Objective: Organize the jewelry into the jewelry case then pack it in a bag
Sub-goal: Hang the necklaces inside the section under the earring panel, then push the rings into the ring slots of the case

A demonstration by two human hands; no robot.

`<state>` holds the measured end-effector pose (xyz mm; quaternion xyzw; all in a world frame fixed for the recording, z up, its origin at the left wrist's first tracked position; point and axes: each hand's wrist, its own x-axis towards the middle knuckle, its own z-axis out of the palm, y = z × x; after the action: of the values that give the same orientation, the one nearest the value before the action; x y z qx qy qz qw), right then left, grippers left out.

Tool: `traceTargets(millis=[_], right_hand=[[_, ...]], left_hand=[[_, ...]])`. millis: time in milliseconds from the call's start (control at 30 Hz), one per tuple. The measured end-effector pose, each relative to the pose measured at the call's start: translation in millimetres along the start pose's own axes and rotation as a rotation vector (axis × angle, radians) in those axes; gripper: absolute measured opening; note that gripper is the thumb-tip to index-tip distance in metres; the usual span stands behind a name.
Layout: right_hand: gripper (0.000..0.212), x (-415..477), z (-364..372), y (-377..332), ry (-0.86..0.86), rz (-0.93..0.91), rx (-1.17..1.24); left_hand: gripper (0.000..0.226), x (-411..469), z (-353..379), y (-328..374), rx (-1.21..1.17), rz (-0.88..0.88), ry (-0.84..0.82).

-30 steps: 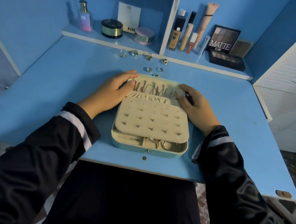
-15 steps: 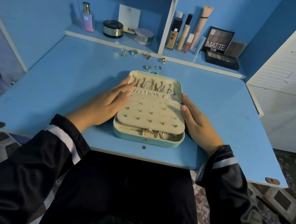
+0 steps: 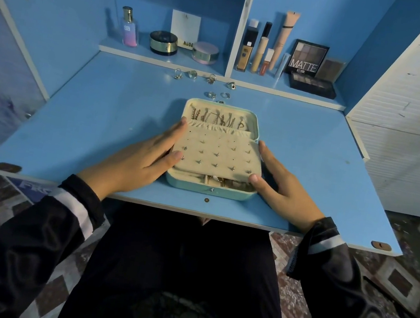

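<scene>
My hands have slid back from the lid end of the mint-green rectangular jewelry case (image 3: 209, 190) and now flank its beige padded stud panel (image 3: 218, 152). The left hand (image 3: 145, 159) lies with fingers straight against the case's left side, thumb on the panel's near corner. The right hand (image 3: 281, 186) mirrors it on the right, fingers extended and gripping nothing. The case sits open towards the near edge of the blue desk (image 3: 98, 127). Several loose silver rings (image 3: 210, 94) lie just beyond its far rim, so I judge the sorting unfinished and closing it premature.
</scene>
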<state>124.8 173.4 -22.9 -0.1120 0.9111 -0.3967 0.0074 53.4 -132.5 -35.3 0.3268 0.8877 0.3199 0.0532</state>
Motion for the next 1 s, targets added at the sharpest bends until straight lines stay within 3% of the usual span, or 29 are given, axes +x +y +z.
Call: traceTargets(millis=[300, 633, 833, 1000], right_hand=[[0.084, -0.1, -2.5, -3.1, -0.009, 0.009, 0.063], [0.079, 2.2, -1.8, -0.4, 0.024, -0.011, 0.029], [0.072, 5.6, 1.1, 1.1, 0.036, -0.019, 0.047], [0.066, 5.8, 2.9, 0.4, 0.075, -0.052, 0.074]], left_hand=[[0.082, -8.3, -12.9, 5.4, 0.097, -0.041, -0.086], [0.075, -4.6, -18.7, 10.1, 0.184, -0.042, -0.050], [0.095, -1.0, -19.9, 7.1, 0.088, 0.022, 0.059], [0.064, -1.0, -14.1, -1.2, 0.092, 0.114, 0.074]])
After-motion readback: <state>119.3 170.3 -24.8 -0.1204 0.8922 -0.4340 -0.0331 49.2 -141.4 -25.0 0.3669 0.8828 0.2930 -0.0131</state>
